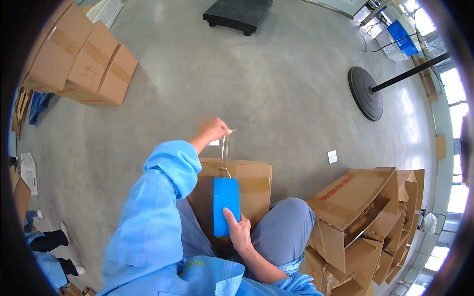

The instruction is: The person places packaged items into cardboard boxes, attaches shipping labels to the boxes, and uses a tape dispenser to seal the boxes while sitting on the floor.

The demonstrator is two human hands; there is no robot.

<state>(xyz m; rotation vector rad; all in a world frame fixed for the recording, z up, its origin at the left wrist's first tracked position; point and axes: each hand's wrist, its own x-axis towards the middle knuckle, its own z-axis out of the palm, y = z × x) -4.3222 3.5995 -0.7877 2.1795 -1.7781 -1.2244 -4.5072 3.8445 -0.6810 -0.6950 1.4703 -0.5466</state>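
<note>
My left hand [215,129] is raised beyond the cardboard box between my knees, pinching the end of a clear strip [224,148], which looks like tape. The strip runs down to a flat blue object [226,192], possibly a tape dispenser, held upright in my right hand [239,230] with the thumb across its face. The cardboard box [256,185], with brown tape across its top, sits behind the blue object. A small white piece [214,143] shows just below my left hand; what it is, I cannot tell.
Stacked boxes [79,64] stand upper left, opened cartons [355,207] at right. A black platform scale [237,15], a pole on a round base [365,93], blue and white crates [402,37] and a paper [332,156] are on the floor. A co-worker's legs [52,241] show lower left.
</note>
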